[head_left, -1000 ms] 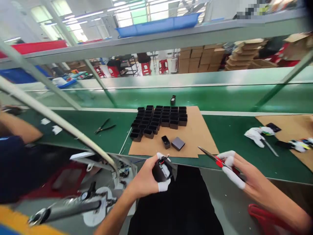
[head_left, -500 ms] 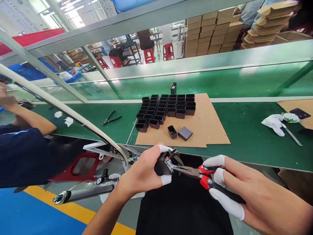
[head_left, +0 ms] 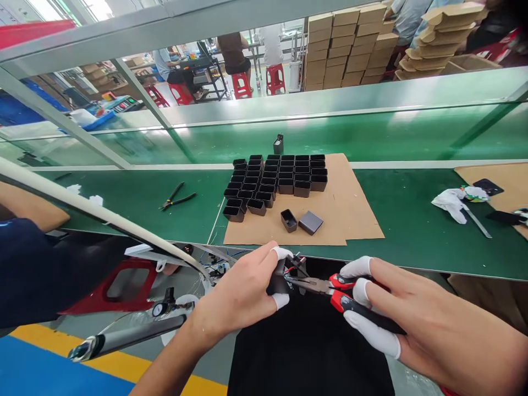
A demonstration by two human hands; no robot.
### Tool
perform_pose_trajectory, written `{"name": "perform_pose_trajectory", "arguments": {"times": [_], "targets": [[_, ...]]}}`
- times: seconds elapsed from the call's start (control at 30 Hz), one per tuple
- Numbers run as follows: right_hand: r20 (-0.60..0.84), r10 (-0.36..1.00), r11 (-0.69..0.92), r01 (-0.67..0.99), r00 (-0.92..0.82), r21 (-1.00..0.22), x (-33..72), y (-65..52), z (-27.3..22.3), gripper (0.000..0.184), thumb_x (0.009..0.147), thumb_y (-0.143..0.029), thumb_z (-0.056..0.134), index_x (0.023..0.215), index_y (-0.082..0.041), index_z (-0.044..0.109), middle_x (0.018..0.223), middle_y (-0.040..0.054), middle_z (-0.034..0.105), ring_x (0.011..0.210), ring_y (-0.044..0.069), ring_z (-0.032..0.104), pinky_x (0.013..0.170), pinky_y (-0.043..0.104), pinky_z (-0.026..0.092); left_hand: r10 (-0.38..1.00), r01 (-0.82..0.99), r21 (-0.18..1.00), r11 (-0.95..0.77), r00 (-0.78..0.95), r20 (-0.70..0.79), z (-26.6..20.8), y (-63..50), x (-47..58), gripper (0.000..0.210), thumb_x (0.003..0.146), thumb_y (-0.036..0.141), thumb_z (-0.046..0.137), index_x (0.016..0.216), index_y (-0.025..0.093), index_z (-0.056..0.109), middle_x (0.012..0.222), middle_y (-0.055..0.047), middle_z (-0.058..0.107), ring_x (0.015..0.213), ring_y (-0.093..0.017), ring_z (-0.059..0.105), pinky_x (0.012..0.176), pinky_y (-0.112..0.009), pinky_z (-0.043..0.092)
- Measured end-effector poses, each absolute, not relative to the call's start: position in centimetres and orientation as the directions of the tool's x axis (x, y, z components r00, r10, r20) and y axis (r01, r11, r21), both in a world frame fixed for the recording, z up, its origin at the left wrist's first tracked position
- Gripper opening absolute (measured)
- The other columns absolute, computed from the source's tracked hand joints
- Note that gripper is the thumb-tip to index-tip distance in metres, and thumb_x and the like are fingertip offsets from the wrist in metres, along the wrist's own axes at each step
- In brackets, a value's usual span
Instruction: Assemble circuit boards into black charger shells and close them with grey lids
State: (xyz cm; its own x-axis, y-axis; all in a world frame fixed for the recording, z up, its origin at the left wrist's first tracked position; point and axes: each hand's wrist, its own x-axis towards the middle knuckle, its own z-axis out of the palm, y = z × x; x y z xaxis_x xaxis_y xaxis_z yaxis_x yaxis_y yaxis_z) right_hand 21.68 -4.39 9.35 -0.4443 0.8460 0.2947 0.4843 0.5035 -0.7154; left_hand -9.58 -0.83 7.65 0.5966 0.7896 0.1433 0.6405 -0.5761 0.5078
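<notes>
In the head view, my left hand [head_left: 243,286] grips the small black case [head_left: 277,279] above my lap, just off the near edge of the bench [head_left: 396,220]; its open end faces right; my right hand [head_left: 408,313], farther from the case, has its fingers wrapped round the red-handled pliers [head_left: 315,284], long axis pointing left into that opening; both forearms angle inward from below; the case's long axis I cannot tell.

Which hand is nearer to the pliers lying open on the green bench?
Left. The left hand, holding a black case, is below and right of the open pliers in the picture; the right hand, holding red-handled pliers, is farther right.
</notes>
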Motion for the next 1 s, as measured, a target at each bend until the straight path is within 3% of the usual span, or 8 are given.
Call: {"name": "perform_pose_trajectory", "arguments": {"times": [0.1,0.2,0.4,0.53,0.7,0.87,1.0], "targets": [[0.245,0.801,0.573,0.579,-0.547,-0.580,21.7,-4.2,9.7,0.019,0.103,-0.047,0.077,0.110,-0.031,0.071,0.096,0.0051,0.079,0.073,0.025,0.077,0.058,0.037,0.059,0.777,0.646,0.485,-0.589,0.618,0.121,7.4,-0.4,-9.4,0.034,0.075,0.006,0.064,0.098,0.026,0.048,0.099,-0.002,0.061,0.082,-0.023,0.060,0.073,-0.034,0.047],[0.170,0.824,0.542,0.662,-0.541,-0.518,21.6,-3.8,9.4,0.021,0.103,-0.050,0.075,0.103,-0.030,0.068,0.090,0.0032,0.073,0.069,0.024,0.071,0.059,0.037,0.053,0.749,0.629,0.474,-0.616,0.654,0.106,6.6,0.5,-9.1,0.034,0.075,0.007,0.062,0.095,0.027,0.043,0.098,-0.002,0.060,0.081,-0.022,0.060,0.071,-0.035,0.046],[-0.024,0.828,0.490,0.745,-0.560,-0.453,21.8,-2.7,8.2,0.009,0.107,-0.030,0.066,0.100,-0.028,0.060,0.092,0.0009,0.065,0.070,0.021,0.062,0.065,0.035,0.045,0.713,0.642,0.382,-0.665,0.697,0.071,4.6,2.9,-8.4,0.032,0.078,0.017,0.065,0.086,0.028,0.036,0.085,0.000,0.059,0.070,-0.022,0.058,0.060,-0.035,0.030],[-0.055,0.811,0.502,0.742,-0.582,-0.444,21.9,-2.1,7.7,0.012,0.111,-0.038,0.063,0.105,-0.027,0.063,0.092,0.0014,0.065,0.073,0.021,0.062,0.067,0.035,0.045,0.686,0.642,0.375,-0.668,0.727,-0.024,4.5,3.7,-7.4,0.036,0.073,0.020,0.069,0.084,0.028,0.035,0.077,0.002,0.057,0.061,-0.021,0.057,0.056,-0.036,0.021],[-0.062,0.815,0.483,0.734,-0.576,-0.477,24.2,-2.2,6.8,0.016,0.113,-0.041,0.060,0.108,-0.027,0.067,0.095,0.0038,0.069,0.075,0.021,0.064,0.070,0.033,0.047,0.685,0.649,0.395,-0.650,0.726,-0.067,4.7,4.5,-7.8,0.040,0.070,0.021,0.070,0.083,0.028,0.033,0.074,0.003,0.056,0.060,-0.022,0.058,0.056,-0.035,0.020],[-0.104,0.922,0.261,0.798,-0.373,-0.544,32.0,-1.1,5.8,0.030,0.110,-0.054,0.061,0.116,-0.027,0.072,0.107,0.0073,0.079,0.085,0.022,0.073,0.078,0.033,0.057,0.817,0.761,0.399,-0.512,0.574,-0.046,4.3,5.9,-10.8,0.037,0.074,0.017,0.063,0.082,0.029,0.029,0.069,0.004,0.050,0.060,-0.022,0.056,0.059,-0.034,0.023],[-0.089,0.980,0.099,0.825,-0.177,-0.556,35.3,1.2,4.3,0.035,0.105,-0.059,0.063,0.111,-0.026,0.074,0.103,0.0072,0.084,0.084,0.026,0.075,0.079,0.036,0.059,0.892,0.778,0.476,-0.410,0.450,0.034,2.4,6.0,-9.3,0.038,0.074,0.028,0.076,0.093,0.028,0.043,0.079,0.003,0.059,0.069,-0.024,0.064,0.064,-0.033,0.038]]}}
